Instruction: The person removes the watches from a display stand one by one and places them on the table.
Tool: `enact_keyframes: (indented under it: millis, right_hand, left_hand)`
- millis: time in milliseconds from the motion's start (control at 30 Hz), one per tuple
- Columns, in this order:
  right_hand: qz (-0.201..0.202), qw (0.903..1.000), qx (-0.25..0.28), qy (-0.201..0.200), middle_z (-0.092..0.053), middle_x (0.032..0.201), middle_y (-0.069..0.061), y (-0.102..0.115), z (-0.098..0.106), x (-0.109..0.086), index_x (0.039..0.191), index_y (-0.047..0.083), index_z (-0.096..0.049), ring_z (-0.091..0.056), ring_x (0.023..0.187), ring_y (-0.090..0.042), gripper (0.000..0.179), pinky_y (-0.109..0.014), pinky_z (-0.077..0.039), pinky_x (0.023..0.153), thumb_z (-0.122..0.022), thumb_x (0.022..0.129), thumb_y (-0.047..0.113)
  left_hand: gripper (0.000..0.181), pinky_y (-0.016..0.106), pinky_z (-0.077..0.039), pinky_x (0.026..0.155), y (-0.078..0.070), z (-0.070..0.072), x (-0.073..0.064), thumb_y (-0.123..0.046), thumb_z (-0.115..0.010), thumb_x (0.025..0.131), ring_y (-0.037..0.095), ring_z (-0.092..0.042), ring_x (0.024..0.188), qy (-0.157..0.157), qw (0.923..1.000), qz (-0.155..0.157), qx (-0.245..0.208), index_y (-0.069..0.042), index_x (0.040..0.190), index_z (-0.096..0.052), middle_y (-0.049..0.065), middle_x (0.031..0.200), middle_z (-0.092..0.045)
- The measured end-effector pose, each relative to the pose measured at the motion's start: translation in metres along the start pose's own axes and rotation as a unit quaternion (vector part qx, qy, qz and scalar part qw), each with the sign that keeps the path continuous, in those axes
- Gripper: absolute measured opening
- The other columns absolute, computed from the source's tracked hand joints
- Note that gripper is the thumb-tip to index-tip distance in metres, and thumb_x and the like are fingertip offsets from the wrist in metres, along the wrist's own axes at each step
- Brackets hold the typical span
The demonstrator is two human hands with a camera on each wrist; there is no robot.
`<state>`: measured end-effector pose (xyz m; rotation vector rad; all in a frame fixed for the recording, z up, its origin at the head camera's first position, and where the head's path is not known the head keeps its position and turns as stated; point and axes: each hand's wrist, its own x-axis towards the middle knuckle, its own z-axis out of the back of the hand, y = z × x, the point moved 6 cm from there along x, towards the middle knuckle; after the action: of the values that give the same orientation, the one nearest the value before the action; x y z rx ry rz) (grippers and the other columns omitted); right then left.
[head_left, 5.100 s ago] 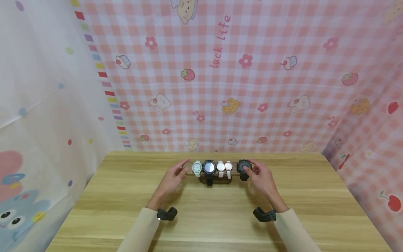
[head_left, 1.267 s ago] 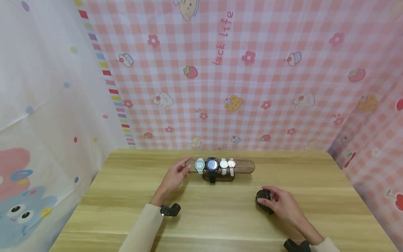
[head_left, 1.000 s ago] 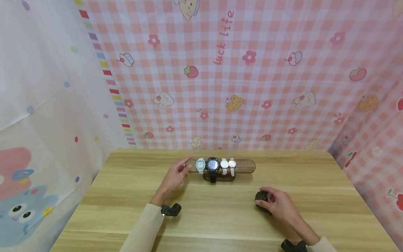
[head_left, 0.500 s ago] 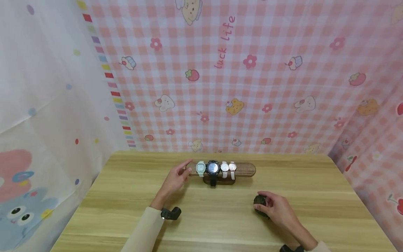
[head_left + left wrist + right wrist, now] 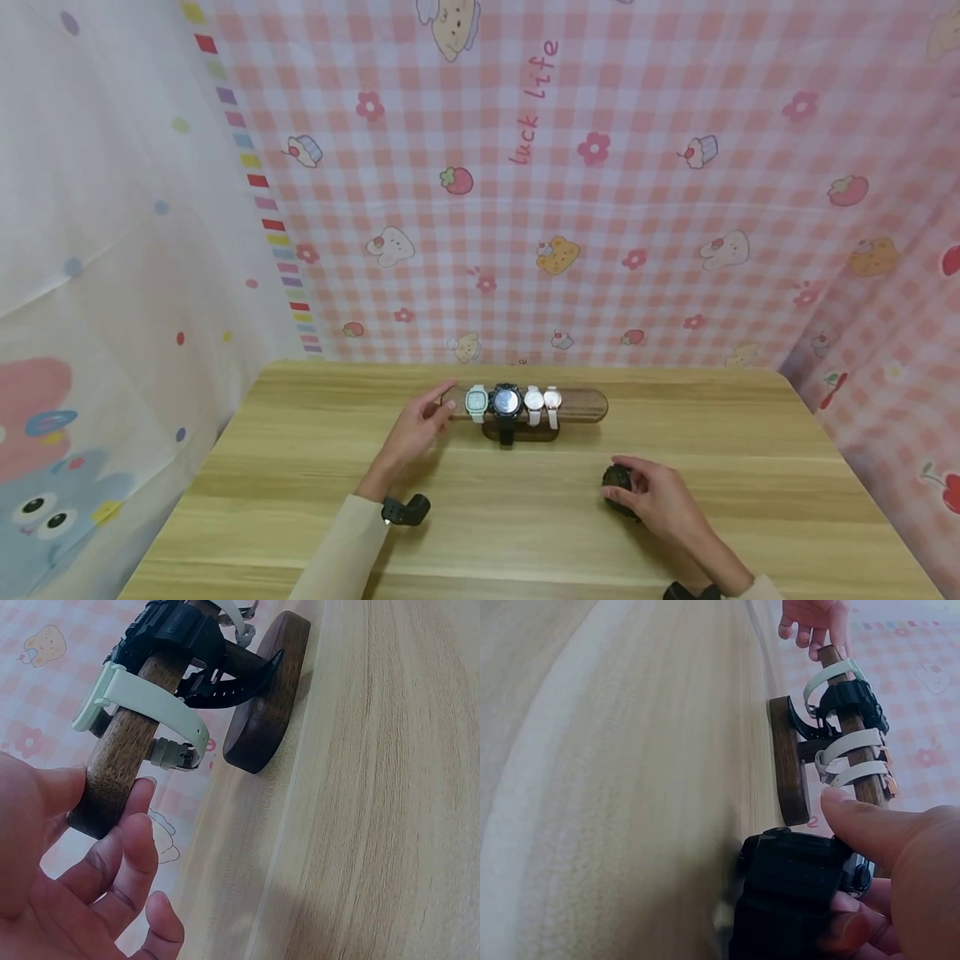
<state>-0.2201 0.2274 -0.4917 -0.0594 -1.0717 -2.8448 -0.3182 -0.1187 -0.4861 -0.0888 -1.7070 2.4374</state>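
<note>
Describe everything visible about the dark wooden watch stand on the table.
The dark wooden watch stand is a horizontal round bar on an oval base, standing near the table's far edge. Four watches wrap the bar: a pale green one, a black one, and two white ones. The left hand grips its left end; its right part is bare.

Cream sleeves (image 5: 341, 546); black wrist cameras (image 5: 405, 509).

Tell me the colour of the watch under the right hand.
Black; the watch shows best in the right wrist view.
</note>
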Motion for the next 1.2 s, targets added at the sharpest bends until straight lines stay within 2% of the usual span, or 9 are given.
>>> enact_keyframes:
  millis: [167,367,500,633,900,1200]
  right_hand:
    - [0.005,1.0000,-0.002,0.000,-0.052,0.067,0.004,0.001,0.001,0.000,0.122,0.001,-0.068,-0.043,0.061,-0.007,0.051,-0.022,-0.038,0.055,-0.083,0.080,0.026]
    - [0.042,0.9988,-0.003,-0.025,-0.050,0.068,0.006,0.007,0.009,0.005,0.124,-0.005,-0.065,-0.041,0.059,-0.004,0.055,-0.022,-0.039,0.054,-0.083,0.081,0.023]
    - [0.058,0.9971,0.014,-0.047,-0.052,0.074,0.004,0.014,0.016,0.011,0.126,-0.004,-0.064,-0.043,0.060,-0.004,0.053,-0.023,-0.040,0.053,-0.081,0.083,0.023]
    - [0.065,0.9955,0.036,-0.058,-0.056,0.079,0.002,0.022,0.019,0.022,0.129,0.000,-0.063,-0.047,0.060,-0.004,0.051,-0.023,-0.041,0.052,-0.077,0.088,0.026]
    - [0.081,0.9941,0.059,-0.042,-0.064,0.089,-0.003,0.040,0.012,0.048,0.132,0.003,-0.062,-0.050,0.060,-0.007,0.046,-0.025,-0.043,0.049,-0.071,0.093,0.026]
    - [0.084,0.9934,0.064,-0.043,-0.066,0.087,-0.005,0.060,0.002,0.075,0.132,0.000,-0.061,-0.055,0.070,-0.012,0.045,-0.024,-0.045,0.059,-0.071,0.092,0.019]
  left_hand:
    - [0.043,0.024,-0.043,0.057,0.007,0.000,0.002,-0.021,-0.056,0.102,0.033,-0.059,0.079,0.014,0.9999,0.003,-0.001,-0.027,0.145,-0.052,0.023,0.093,-0.066]
    - [0.044,0.024,-0.039,0.054,0.006,-0.001,0.003,-0.020,-0.057,0.102,0.038,-0.058,0.078,0.011,0.9999,-0.006,-0.010,-0.022,0.145,-0.052,0.019,0.089,-0.066]
    - [0.044,0.025,-0.040,0.054,0.006,-0.001,0.002,-0.019,-0.058,0.101,0.039,-0.058,0.078,0.006,0.9999,-0.006,-0.010,-0.021,0.144,-0.052,0.017,0.088,-0.067]
    - [0.044,0.026,-0.042,0.057,0.006,0.000,0.002,-0.020,-0.057,0.101,0.034,-0.059,0.077,0.006,1.0000,-0.003,-0.002,-0.023,0.145,-0.052,0.019,0.090,-0.067]
    - [0.043,0.026,-0.043,0.058,0.004,0.001,0.002,-0.019,-0.057,0.102,0.029,-0.059,0.075,0.009,0.9999,-0.010,0.002,-0.023,0.144,-0.053,0.021,0.092,-0.068]
    - [0.042,0.026,-0.042,0.059,0.006,0.001,0.003,-0.020,-0.056,0.102,0.024,-0.057,0.072,0.013,0.9999,-0.010,0.000,-0.024,0.144,-0.053,0.021,0.091,-0.067]
